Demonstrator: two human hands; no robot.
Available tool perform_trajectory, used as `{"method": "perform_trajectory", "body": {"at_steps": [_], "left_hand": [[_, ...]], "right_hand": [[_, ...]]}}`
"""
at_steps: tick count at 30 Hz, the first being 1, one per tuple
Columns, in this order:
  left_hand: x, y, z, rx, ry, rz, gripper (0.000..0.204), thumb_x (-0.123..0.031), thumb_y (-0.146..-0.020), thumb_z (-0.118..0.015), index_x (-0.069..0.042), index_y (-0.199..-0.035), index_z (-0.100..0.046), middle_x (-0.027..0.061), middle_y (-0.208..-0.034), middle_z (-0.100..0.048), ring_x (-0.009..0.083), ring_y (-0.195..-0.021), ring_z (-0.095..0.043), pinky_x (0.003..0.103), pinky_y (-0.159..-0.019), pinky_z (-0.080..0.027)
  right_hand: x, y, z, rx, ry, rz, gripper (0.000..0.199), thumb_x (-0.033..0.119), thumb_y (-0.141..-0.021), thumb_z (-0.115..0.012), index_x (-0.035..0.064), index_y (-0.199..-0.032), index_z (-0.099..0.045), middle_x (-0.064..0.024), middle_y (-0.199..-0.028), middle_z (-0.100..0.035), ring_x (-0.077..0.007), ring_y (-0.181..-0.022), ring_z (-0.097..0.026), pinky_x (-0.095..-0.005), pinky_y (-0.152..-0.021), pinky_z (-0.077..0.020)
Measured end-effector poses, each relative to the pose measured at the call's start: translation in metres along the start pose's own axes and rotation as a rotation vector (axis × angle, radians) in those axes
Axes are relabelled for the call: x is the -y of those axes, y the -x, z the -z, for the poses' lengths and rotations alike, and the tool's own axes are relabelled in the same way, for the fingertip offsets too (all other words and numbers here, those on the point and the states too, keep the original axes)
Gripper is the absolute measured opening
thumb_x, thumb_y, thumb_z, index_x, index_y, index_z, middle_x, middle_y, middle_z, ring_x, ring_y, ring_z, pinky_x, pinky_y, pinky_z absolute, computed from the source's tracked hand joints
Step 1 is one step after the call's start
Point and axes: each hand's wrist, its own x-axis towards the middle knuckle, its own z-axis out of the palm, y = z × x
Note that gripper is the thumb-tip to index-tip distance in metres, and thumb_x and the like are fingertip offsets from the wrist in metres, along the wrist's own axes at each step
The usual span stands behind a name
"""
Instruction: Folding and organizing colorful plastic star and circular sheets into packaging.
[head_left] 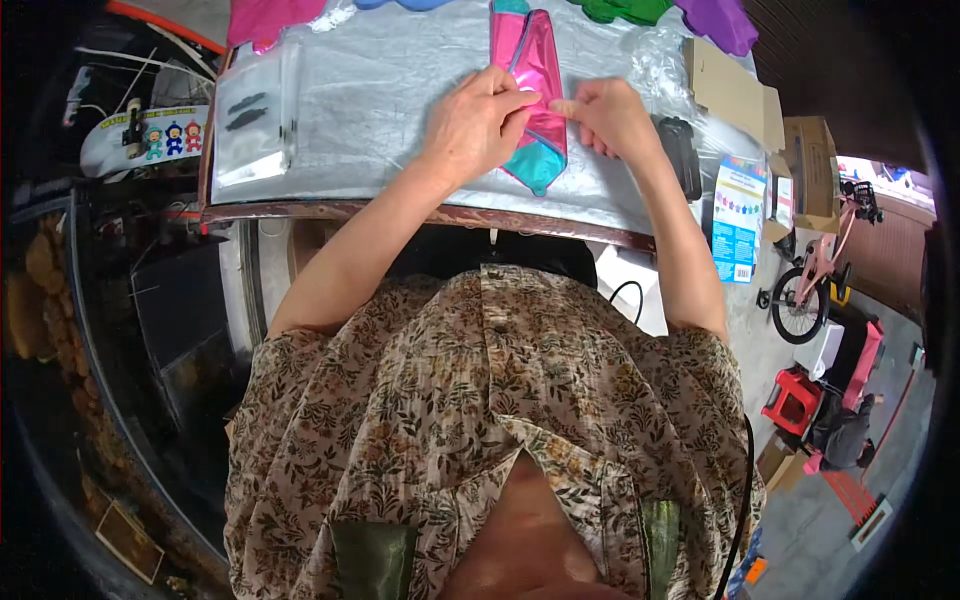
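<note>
A long, folded piece of shiny pink and teal foil [541,62] lies on the silver-covered table in front of me. It looks like a flat foil balloon, with a teal tip pointing toward the near edge. My left hand [476,122] comes over it from the left, its thumb and bent fingers closed on the pink middle. From the right, my right hand [608,112] pinches at the pink edge with thumb and forefinger, the other fingers curled under. What lies exactly between the fingertips is partly hidden.
Clear plastic bags [258,120] lie at the table's left. Pink [272,18], green [622,8] and purple [722,22] pieces line the far edge. Crumpled clear plastic [662,68], cardboard [735,95], a black tray [680,158] and a blue-and-white printed package [738,215] sit at right.
</note>
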Motion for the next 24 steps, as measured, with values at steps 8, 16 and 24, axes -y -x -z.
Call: {"method": "perform_trajectory", "body": {"at_steps": [8, 16, 24], "left_hand": [[-0.003, 0.003, 0.001, 0.022, -0.090, -0.013, 0.025, -0.030, -0.083, -0.079, -0.015, -0.104, -0.078, 0.0008, -0.099, -0.063, 0.0211, -0.093, -0.065, 0.037, -0.079, -0.057], [-0.013, 0.002, 0.003, 0.062, -0.093, 0.019, 0.030, -0.035, -0.083, -0.079, -0.017, -0.107, -0.078, 0.0001, -0.099, -0.060, 0.0196, -0.096, -0.062, 0.037, -0.080, -0.057], [-0.019, 0.001, 0.006, 0.049, -0.092, 0.024, 0.031, -0.032, -0.082, -0.081, -0.013, -0.107, -0.078, 0.0027, -0.096, -0.062, 0.0209, -0.091, -0.064, 0.036, -0.080, -0.056]], "right_hand": [[-0.008, 0.013, 0.001, 0.135, 0.032, -0.073, 0.045, 0.037, -0.087, -0.082, 0.0066, -0.064, -0.058, -0.0031, -0.050, -0.057, -0.0093, -0.038, -0.050, -0.0273, -0.034, -0.0346], [0.025, -0.092, 0.019, -0.067, -0.005, 0.031, 0.046, 0.037, -0.082, -0.085, 0.0041, -0.062, -0.060, -0.0056, -0.055, -0.064, -0.0123, -0.041, -0.055, -0.0292, -0.038, -0.0408], [0.040, -0.094, 0.011, 0.035, 0.035, 0.135, 0.045, 0.038, -0.079, -0.088, 0.0031, -0.064, -0.063, -0.0076, -0.056, -0.065, -0.0133, -0.041, -0.056, -0.0291, -0.038, -0.0424]]}}
